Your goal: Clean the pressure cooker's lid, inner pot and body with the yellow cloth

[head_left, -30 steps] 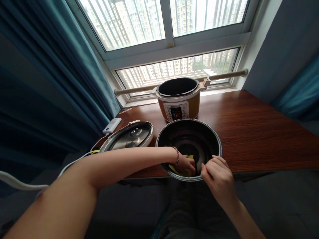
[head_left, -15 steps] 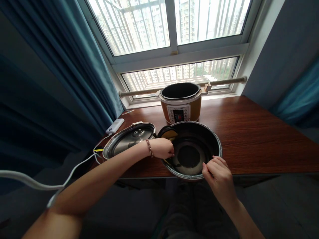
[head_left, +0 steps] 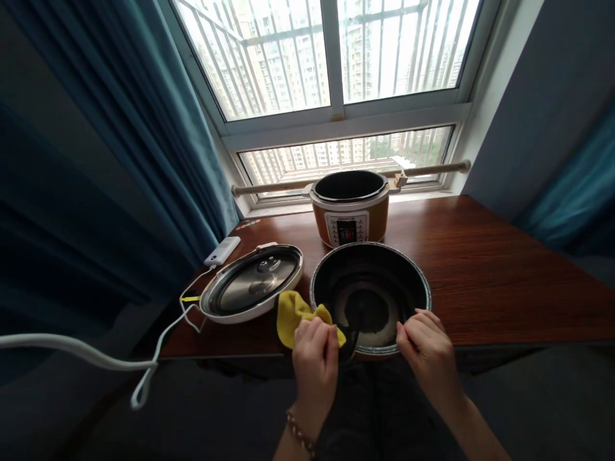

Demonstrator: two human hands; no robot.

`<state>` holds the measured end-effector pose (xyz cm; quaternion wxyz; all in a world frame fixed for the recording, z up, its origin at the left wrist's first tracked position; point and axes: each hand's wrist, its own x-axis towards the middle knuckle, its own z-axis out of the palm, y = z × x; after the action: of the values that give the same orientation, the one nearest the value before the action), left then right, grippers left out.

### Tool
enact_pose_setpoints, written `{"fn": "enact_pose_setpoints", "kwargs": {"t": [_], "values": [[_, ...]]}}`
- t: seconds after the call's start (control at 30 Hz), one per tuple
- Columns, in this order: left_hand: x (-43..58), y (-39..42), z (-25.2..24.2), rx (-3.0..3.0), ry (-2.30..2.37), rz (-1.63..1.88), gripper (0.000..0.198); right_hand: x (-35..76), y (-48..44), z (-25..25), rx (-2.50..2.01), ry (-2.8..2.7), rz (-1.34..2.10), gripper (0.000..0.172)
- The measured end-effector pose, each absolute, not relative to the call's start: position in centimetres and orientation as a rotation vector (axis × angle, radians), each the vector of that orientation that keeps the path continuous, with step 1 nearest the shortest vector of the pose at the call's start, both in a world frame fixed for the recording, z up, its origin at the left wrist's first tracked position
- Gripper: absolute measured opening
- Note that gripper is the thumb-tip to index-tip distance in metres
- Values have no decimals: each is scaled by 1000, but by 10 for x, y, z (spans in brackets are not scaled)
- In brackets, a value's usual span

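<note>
My left hand (head_left: 316, 355) is closed on a yellow cloth (head_left: 291, 315) with a dark side, held at the near left rim of a black inner pot (head_left: 369, 253). Part of the cloth hangs over that rim. On the near right, my right hand (head_left: 426, 339) pinches the pot's rim between thumb and fingers. The pot sits at the table's front edge, its dark inside facing up with a paler ring around the bottom. Directly behind it stands a brown and white electric cooker (head_left: 350, 208) with a control panel and a dark open top.
Left of the pot lies a round cooker lid (head_left: 254, 282), its metal inner side up. A white power bank (head_left: 222, 250) with a white cable (head_left: 163, 339) is at the table's left edge. The wooden table (head_left: 480, 275) stretches right; a window and blue curtain (head_left: 192, 160) are behind.
My left hand has come out of the pot toward me, bringing the cloth over the near left rim. My right hand keeps its grip on the rim.
</note>
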<state>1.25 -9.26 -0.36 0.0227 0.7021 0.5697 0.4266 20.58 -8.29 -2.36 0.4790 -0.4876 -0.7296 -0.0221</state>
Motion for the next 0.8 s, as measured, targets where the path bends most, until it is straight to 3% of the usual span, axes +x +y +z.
{"fn": "enact_pose_setpoints", "kwargs": {"t": [0.5, 0.67, 0.8], "values": [[72, -119, -7, 2624, 1605, 1225, 20, 208, -82, -33, -1167, -1795, -68, 29], [36, -109, -12, 2428, 1689, 1365, 25, 213, -85, -29, -1122, -1900, -51, 23], [5, -96, -22, 1934, 1662, 1475, 26, 222, -87, -28, -1028, -2019, 3, 24]]}}
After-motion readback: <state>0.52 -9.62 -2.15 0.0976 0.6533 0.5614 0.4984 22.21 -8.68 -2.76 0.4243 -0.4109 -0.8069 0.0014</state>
